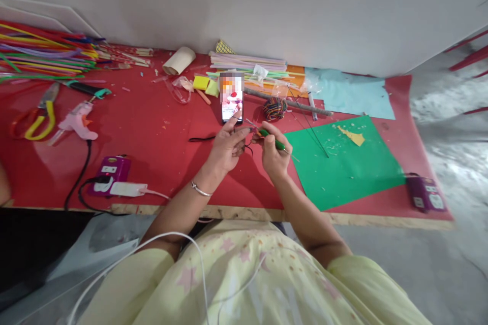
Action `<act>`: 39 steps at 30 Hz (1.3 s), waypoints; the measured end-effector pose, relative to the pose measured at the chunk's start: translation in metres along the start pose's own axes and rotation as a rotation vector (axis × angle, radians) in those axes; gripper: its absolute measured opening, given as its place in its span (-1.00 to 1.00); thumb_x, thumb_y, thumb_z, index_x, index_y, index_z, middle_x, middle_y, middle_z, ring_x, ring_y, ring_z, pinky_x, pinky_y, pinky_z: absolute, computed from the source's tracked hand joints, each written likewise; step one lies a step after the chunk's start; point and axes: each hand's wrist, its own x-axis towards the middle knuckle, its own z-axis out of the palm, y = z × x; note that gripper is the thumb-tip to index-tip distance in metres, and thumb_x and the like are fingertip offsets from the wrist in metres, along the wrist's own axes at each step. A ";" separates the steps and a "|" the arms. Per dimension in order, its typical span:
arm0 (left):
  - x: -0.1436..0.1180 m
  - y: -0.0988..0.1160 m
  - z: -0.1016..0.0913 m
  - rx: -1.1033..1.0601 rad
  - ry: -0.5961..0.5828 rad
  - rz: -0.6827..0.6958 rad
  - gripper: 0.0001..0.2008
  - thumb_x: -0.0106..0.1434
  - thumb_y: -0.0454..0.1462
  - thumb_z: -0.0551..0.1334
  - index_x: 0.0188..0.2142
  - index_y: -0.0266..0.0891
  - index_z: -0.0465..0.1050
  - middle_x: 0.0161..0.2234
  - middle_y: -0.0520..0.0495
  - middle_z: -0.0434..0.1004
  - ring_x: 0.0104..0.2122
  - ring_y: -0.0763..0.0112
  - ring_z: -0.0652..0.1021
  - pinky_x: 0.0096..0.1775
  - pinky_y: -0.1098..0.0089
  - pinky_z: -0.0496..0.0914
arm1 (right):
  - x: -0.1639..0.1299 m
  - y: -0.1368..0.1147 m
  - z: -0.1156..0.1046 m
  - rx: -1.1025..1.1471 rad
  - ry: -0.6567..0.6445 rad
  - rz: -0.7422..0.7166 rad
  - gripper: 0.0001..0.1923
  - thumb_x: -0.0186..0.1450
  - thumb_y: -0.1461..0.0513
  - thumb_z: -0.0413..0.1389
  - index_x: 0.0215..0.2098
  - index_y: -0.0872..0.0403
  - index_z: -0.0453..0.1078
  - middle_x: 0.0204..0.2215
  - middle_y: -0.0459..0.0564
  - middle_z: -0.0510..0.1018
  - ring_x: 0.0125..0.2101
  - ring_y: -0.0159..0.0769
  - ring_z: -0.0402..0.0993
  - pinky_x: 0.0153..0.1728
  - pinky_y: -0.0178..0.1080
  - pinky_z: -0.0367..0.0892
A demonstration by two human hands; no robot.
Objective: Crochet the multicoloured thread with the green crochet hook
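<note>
My right hand [276, 151] is closed round a crochet hook [280, 145] with a green grip, its thin metal tip pointing up and left. Close beside it, my left hand [225, 148] pinches dark yarn [249, 149], and one finger reaches up by the lower edge of a phone [232, 97]. Small loops of yarn show between the two hands; their exact shape is too small to make out. Beyond the right hand lies a multicoloured ball of yarn [274, 108], touching a brown stick [301, 104].
Paper straws [247, 62] and a cardboard tube [179, 61] lie at the back. At left are pipe cleaners [46, 53], scissors [43, 117], a pink glue gun [79, 121] and a purple socket block [110, 172] with cables. Green paper [343, 172] covers the table's right part.
</note>
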 end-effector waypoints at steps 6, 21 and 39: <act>0.001 0.008 -0.006 0.027 -0.043 -0.045 -0.17 0.03 -0.30 0.61 0.31 -0.07 0.50 -0.51 0.23 0.47 -0.69 0.74 0.10 -0.63 0.59 -0.04 | 0.012 0.002 -0.004 0.202 -0.059 0.229 -0.44 0.29 -0.32 0.29 -0.12 -0.07 0.64 -0.34 -0.07 0.72 -0.39 -0.33 0.66 -0.31 -0.23 0.66; 0.002 0.015 -0.008 0.091 -0.061 -0.052 -0.44 -0.03 -0.31 0.61 0.00 -0.18 0.61 -0.62 0.28 0.30 -0.71 0.74 0.09 -0.62 0.55 -0.13 | 0.032 -0.012 -0.031 0.294 -0.317 0.395 -0.46 0.23 -0.29 0.37 -0.28 -0.02 0.64 -0.44 -0.09 0.75 -0.50 -0.32 0.69 -0.45 -0.27 0.65; 0.006 0.007 -0.012 0.249 0.065 0.204 -0.44 -0.05 -0.30 0.61 -0.01 -0.19 0.67 -0.42 0.08 0.67 -0.66 0.70 0.28 -0.61 0.53 0.07 | 0.029 -0.018 -0.034 0.117 -0.288 0.231 -0.58 0.32 -0.17 0.37 -0.25 -0.01 0.69 -0.39 -0.03 0.74 -0.41 -0.19 0.75 -0.27 -0.07 0.74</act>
